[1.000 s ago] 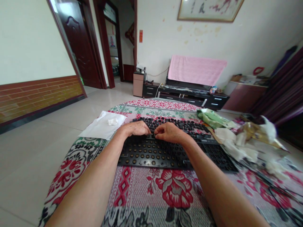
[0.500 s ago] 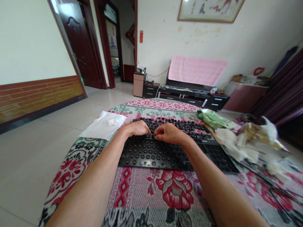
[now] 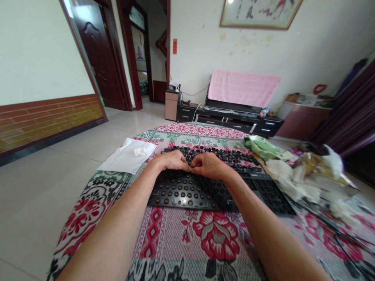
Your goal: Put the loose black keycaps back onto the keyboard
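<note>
A black keyboard (image 3: 187,200) with its keycaps off lies on the flowered tablecloth, its rows of round key seats showing. Over its back edge my left hand (image 3: 175,160) and my right hand (image 3: 209,166) meet, fingertips almost touching. Both hands are closed in a pinch. Whatever sits between the fingers is hidden or too small to make out. Loose black keycaps (image 3: 234,156) are spread in a band just behind the keyboard, beyond my hands.
White paper (image 3: 124,158) with a crumpled tissue (image 3: 139,151) lies to the left. On the right are a green packet (image 3: 265,147), crumpled tissues and wrappers (image 3: 304,175), and black cables (image 3: 336,230). A TV stand (image 3: 228,117) stands beyond the table.
My left hand has shifted slightly right, bringing its fingertips up against those of my right hand. The right hand has barely moved, and the keyboard stays in place.
</note>
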The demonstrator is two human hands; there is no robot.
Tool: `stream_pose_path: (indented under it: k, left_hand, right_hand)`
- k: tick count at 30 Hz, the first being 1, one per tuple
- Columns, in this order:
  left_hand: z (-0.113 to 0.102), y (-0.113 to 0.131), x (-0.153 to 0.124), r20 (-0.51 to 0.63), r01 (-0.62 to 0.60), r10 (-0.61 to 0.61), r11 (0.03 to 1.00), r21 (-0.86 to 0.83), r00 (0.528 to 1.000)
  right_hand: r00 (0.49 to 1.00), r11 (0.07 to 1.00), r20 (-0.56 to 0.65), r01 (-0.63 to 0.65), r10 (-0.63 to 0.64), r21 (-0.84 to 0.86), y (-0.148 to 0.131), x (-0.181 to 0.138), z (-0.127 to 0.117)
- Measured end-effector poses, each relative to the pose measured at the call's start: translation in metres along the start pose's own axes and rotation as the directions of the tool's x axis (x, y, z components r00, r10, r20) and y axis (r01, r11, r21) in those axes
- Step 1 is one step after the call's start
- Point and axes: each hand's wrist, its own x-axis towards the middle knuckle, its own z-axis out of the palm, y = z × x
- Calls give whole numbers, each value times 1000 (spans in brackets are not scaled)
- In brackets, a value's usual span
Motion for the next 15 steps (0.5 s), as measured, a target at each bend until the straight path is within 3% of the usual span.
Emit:
stream_pose_path:
  k: [9,15]
  left_hand:
    - [7,2,4,-56,22,-22,1000,-4,998]
    - [6,0,4,-42,-34,35,999,15,999]
  right_hand:
    - [1000,1000,-15,-5,5,14,3,0,2]
    - [1000,1000,-15,-5,5,-5,2,-1,1]
